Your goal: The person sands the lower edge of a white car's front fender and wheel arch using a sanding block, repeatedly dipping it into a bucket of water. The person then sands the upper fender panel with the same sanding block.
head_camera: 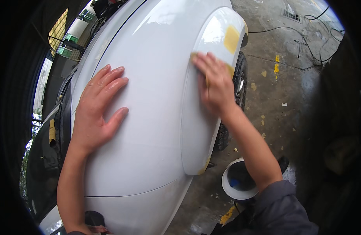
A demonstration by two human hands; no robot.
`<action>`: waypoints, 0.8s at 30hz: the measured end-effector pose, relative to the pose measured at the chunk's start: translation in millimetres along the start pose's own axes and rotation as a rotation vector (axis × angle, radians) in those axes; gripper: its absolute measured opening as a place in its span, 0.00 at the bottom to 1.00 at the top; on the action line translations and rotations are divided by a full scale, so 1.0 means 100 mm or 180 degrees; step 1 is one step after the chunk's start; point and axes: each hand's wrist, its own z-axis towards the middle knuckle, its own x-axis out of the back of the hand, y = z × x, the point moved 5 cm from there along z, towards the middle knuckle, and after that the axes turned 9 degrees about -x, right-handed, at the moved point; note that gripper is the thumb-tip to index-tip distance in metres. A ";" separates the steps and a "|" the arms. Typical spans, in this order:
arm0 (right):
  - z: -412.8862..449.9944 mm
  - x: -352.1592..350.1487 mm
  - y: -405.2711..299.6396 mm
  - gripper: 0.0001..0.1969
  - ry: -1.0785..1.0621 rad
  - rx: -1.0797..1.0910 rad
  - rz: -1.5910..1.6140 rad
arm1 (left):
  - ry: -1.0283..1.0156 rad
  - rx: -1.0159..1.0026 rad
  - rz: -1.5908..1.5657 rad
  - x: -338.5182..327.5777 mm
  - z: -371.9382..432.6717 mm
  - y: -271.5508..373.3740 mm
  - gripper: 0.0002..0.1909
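Observation:
A white car fender panel (151, 117) fills the middle of the head view. My left hand (101, 105) rests flat on it with fingers apart and holds nothing; its skin looks wet. To the right, my right hand (214, 79) presses on the raised wheel arch flare (196, 141), over a thin yellowish-tan sheet or pad (194, 55), whose edge shows at the fingertips. What lies under the palm is hidden. A yellow filler patch (232, 39) marks the flare beyond this hand, and more yellow shows at the flare's near lower end.
A white bucket (226, 183) with dark contents and something blue stands on the concrete floor below my right forearm. The tyre (242, 67) is under the flare. A black hose (286, 27) lies near a floor drain (291, 16). A yellowish roll (52, 132) sits by the windshield.

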 end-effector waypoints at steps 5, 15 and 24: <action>-0.74 -0.09 -0.28 0.26 -0.0286 0.0064 -0.0119 | -0.0018 0.0040 -0.0062 -0.10 -0.09 -0.06 0.33; -0.80 -0.09 -0.33 0.29 -0.0269 0.0190 -0.0106 | 0.0035 0.0035 -0.0010 -0.06 -0.09 -0.02 0.31; 0.21 0.10 -0.26 0.27 0.0175 -0.0365 -0.0053 | 0.0102 -0.0002 0.0050 -0.03 -0.11 -0.03 0.30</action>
